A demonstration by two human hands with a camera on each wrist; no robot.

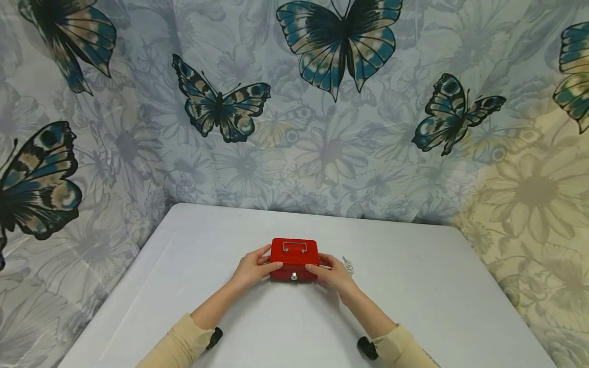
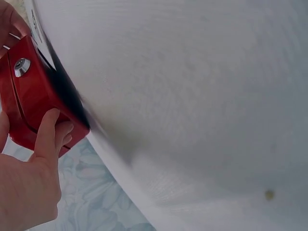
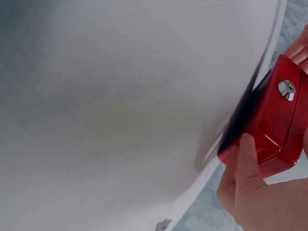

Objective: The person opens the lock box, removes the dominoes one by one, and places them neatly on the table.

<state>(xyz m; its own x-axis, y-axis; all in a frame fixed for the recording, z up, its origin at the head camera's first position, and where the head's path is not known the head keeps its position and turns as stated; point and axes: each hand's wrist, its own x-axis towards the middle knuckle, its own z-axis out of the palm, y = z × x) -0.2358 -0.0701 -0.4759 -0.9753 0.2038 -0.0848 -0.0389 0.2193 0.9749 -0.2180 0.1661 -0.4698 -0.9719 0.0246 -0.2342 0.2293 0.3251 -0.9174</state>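
A small red metal cash box (image 1: 294,261) faces me near the middle of the table, its lid down. On the lid lies a thin wire handle (image 1: 294,248), and a round silver lock (image 3: 287,90) sits in the front. My left hand (image 1: 252,267) grips the box by its left side, thumb at the front top edge. On the opposite side my right hand (image 1: 335,273) holds it in the same way. Fingertips of the left hand (image 2: 36,180) reach the box's lower corner in the left wrist view. The dark underside shows close over the table in both wrist views.
A small silvery item (image 1: 348,266), like a bunch of keys or a chain, lies on the white table (image 1: 414,286) just right of my right hand. Behind the table hangs a butterfly-patterned cloth (image 1: 322,153). Dark wrist devices (image 1: 367,348) sit by both sleeves.
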